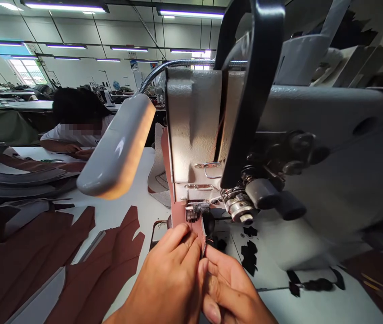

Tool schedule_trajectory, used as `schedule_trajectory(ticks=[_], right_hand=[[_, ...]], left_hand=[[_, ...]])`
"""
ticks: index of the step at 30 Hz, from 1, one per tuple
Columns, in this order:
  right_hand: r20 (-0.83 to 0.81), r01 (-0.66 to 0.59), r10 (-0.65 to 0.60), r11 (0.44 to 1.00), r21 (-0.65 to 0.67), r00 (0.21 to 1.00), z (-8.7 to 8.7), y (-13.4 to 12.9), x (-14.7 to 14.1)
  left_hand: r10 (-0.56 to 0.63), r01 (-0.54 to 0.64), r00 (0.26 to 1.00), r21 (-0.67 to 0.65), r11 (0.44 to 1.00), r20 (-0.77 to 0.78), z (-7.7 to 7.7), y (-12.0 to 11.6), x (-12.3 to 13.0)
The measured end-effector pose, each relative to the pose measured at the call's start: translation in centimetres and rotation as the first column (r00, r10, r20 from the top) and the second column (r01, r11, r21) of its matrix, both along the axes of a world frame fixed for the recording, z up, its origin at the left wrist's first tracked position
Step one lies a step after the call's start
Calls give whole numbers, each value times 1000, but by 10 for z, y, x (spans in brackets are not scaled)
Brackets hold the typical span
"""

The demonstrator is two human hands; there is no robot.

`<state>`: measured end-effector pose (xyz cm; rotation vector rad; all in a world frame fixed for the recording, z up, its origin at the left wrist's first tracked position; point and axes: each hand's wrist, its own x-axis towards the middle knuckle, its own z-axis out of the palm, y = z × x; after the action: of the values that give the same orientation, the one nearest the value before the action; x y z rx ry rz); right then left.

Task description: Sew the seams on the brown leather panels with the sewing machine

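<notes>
Left hand [162, 274] low in the shot, right below the sewing machine [194, 126], angled up and to the right with the back of the hand showing. Fingertips [183, 240] bent and pinched tight, no slack there. Right hand [228, 288] just beside it, almost touching, fingers [220, 270] curled inward toward the left hand, thumb tucked low. Wrists mostly out of frame, only a sliver of left forearm at the bottom edge.

No text, label, brand or number can be read in this workshop scene: the small posters [134, 65] hanging at the far end of the room are too small to make out, and the sewing machine [194, 126] shows no legible marking on its visible casing.
</notes>
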<state>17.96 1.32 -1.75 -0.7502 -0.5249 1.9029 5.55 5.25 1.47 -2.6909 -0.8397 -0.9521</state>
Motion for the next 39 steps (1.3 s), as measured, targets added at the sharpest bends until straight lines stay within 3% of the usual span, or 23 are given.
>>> schedule_trajectory(ticks=[3, 8, 10, 11, 12, 13, 14, 15, 16, 17, 18, 21, 25, 29, 35, 37, 39], right_hand=[[-43, 19, -17, 999, 40, 999, -3, 2, -1], [-82, -87, 104, 978, 189, 991, -11, 11, 0], [59, -100, 89, 968, 231, 994, -19, 15, 3], [201, -63, 3, 954, 292, 980, -23, 18, 4], [371, -4, -159, 915, 403, 915, -28, 22, 6], [510, 40, -390, 822, 568, 767, -33, 26, 9], [548, 24, -631, 667, 745, 549, -36, 30, 11], [473, -53, -816, 484, 873, 332, -38, 35, 14], [355, -164, -918, 328, 930, 174, -38, 39, 16], [265, -274, -959, 230, 934, 97, -37, 43, 17], [226, -351, -972, 187, 918, 72, -35, 46, 18], [223, -408, -973, 181, 895, 58, -28, 49, 18], [237, -378, -968, 188, 907, 85, -26, 49, 18], [274, -368, -957, 222, 903, 95, -27, 49, 17], [271, -376, -961, 233, 897, 50, -28, 53, 18], [285, -373, -958, 257, 891, 19, -30, 55, 20], [335, -348, -942, 322, 880, -23, -34, 57, 22]], left_hand=[[-1, 0, 1000, 20, 1000, 31, -5, 2, 1], [-19, 17, 998, 27, 999, 66, -11, 4, 2], [-16, 16, 999, -10, 1000, 28, -10, 5, 0], [-13, 14, 1000, -31, 999, 23, -9, 5, -3], [-13, 14, 1000, -58, 998, 21, -9, 6, -6], [-15, 17, 1000, -78, 997, 26, -10, 8, -10], [-14, 17, 999, -89, 996, 34, -11, 9, -14], [-15, 19, 999, -78, 997, 51, -13, 11, -18], [-18, 22, 998, -60, 998, 68, -16, 13, -21], [-31, 35, 995, -40, 999, 91, -20, 16, -25], [-48, 52, 991, -23, 998, 122, -23, 18, -28], [-139, 147, 973, -31, 989, 184, -30, 23, -34], [-209, 213, 962, -5, 977, 179, -30, 25, -35], [-205, 212, 963, -22, 977, 176, -28, 27, -34], [-185, 193, 974, -51, 980, 132, -34, 35, -36], [-172, 176, 978, -19, 984, 116, -34, 40, -36], [-158, 159, 981, -2, 987, 114, -33, 46, -35]])
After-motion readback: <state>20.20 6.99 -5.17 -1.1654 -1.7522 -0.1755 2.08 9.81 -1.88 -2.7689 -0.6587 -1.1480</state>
